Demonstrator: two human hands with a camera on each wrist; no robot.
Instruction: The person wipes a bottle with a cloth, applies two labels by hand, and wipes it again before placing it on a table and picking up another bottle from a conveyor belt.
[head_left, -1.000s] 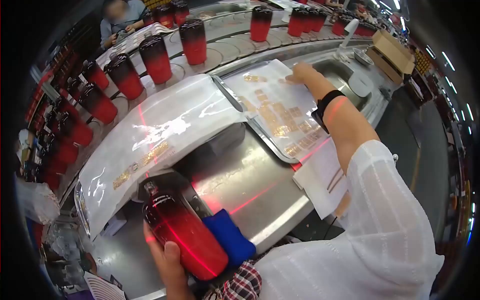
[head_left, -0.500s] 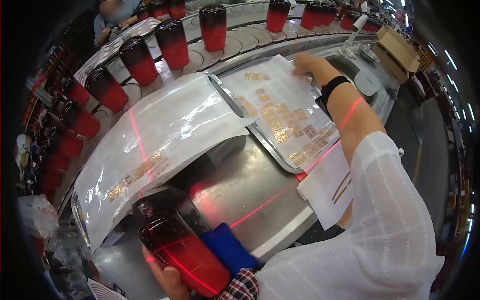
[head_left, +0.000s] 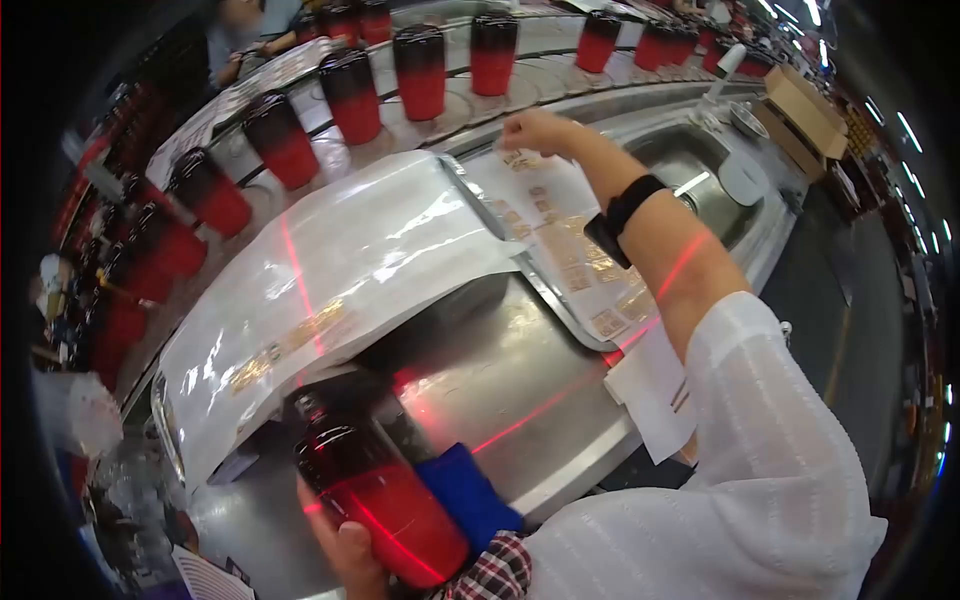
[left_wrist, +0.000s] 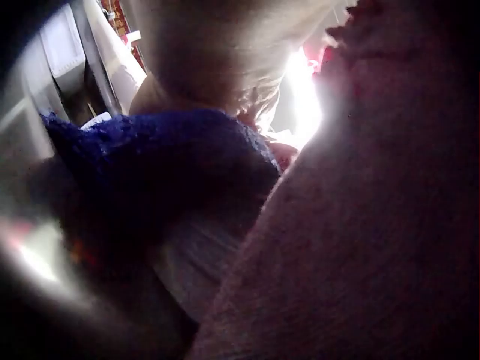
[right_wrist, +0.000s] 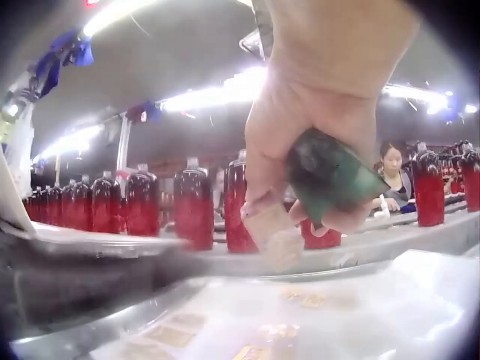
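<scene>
In the head view, a glossy bottle [head_left: 385, 500], black at the neck and fading to red, lies tilted with its neck pointing away. My left hand [head_left: 350, 555] grips its lower left side, thumb showing and the other fingers mostly hidden. Against its right side lies a blue cloth [head_left: 470, 490], also seen dark in the left wrist view. My right hand [right_wrist: 315, 127] is over the far end of a tray with gold decals [head_left: 580, 255]. It pinches a thin pale decal [right_wrist: 274, 232] between thumb and fingers and holds a dark green flat piece [right_wrist: 330, 176] in the palm.
A white sheet [head_left: 340, 250] bearing a gold decal strip curves over a support left of the tray. Beyond it, several red-black bottles [head_left: 420, 75] stand on a conveyor. To the right are a sink [head_left: 690, 165] and a cardboard box [head_left: 805, 115]. Another person sits across the conveyor.
My right hand has moved left from the tray's far right edge to above its far end. Bottles on the conveyor have shifted position. My left hand still grips the bottle.
</scene>
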